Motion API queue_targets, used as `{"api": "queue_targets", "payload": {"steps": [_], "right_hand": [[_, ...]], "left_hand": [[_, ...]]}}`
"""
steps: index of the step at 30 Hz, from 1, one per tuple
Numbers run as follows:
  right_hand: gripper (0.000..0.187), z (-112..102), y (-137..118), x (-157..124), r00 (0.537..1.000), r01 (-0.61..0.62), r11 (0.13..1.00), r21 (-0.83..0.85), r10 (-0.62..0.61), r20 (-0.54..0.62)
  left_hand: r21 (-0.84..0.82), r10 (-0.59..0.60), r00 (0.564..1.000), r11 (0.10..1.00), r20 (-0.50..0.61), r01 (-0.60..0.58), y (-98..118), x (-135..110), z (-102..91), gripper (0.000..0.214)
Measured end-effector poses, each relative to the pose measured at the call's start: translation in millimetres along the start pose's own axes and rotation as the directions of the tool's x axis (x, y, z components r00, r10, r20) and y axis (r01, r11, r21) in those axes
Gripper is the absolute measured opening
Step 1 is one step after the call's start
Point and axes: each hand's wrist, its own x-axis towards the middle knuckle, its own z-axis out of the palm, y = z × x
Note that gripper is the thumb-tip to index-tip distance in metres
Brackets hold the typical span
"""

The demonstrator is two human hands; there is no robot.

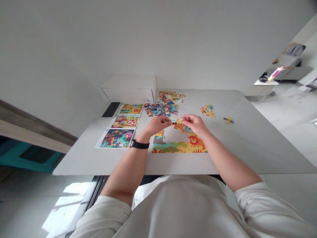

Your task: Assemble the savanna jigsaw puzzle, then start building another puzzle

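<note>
A partly joined jigsaw puzzle (170, 147) with a red lion and yellow and green ground lies on the table before me. My left hand (160, 124), a black watch on its wrist, is over the puzzle's upper left part, its fingers pinched on a small dark puzzle piece (174, 123). Just to the right, my right hand (194, 123) reaches in at the upper edge, thumb and fingertips closed together by the orange pieces (178, 126). What those fingertips hold, if anything, is too small to make out.
Behind my hands lie piles of dark blue pieces (162, 108) and red-yellow pieces (170, 96). Loose pieces (208, 110) and a small cluster (228, 120) sit right. Picture sheets (125, 121), a phone (111, 109) and a white box (128, 91) stand left on the white table (252, 142).
</note>
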Motion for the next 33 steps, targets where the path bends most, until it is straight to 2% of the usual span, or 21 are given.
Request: {"api": "queue_targets", "payload": {"steps": [5,10,13,15,17,19,21,23,25,28,33], "right_hand": [[0.054,4,2,-3,1.000,-0.003,1.000,0.003,0.003,0.009],[0.052,9,6,-5,1.000,0.014,1.000,-0.011,-0.014,0.018],[0.050,10,8,-6,0.999,0.032,0.999,-0.040,-0.030,0.045],[0.048,9,8,-7,0.997,0.064,0.995,-0.073,-0.061,0.040],[0.045,6,6,-8,0.989,0.146,0.979,-0.145,-0.146,0.016],[0.044,4,3,-10,0.958,0.281,0.923,-0.262,-0.286,0.023],[0.044,1,0,-12,0.901,0.426,0.819,-0.385,-0.425,0.092],[0.046,-1,-2,-14,0.840,0.531,0.703,-0.473,-0.511,0.183],[0.046,-2,-3,-15,0.800,0.583,0.616,-0.529,-0.548,0.243],[0.045,-1,-2,-15,0.788,0.592,0.552,-0.587,-0.550,0.276],[0.043,1,-6,-16,0.790,0.581,0.507,-0.636,-0.540,0.291]], "left_hand": [[0.051,0.025,0.999,0.998,0.020,-0.026,-1,-2,-0.5,0.037],[0.047,0.001,1.000,0.999,0.006,-0.001,-5,-1,-1.2,0.037],[0.036,0.003,0.999,0.999,0.046,-0.005,-8,-1,-2.1,0.037],[0.025,0.001,0.998,1.000,0.062,-0.003,-9,0,-2.5,0.036],[0.004,-0.016,0.999,1.000,0.046,0.016,-9,0,-2.6,0.035],[-0.033,-0.051,0.999,0.998,0.020,0.051,-8,1,-2.5,0.034],[-0.076,-0.089,0.996,0.993,0.001,0.089,-8,1,-2.5,0.033],[-0.110,-0.119,0.993,0.987,-0.015,0.117,-8,2,-2.9,0.034],[-0.140,-0.136,0.991,0.981,-0.012,0.133,-8,3,-3.7,0.034],[-0.188,-0.149,0.989,0.971,0.008,0.148,-12,4,-4.8,0.035],[-0.201,-0.147,0.989,0.969,0.015,0.147,-16,5,-4.6,0.036]]}}
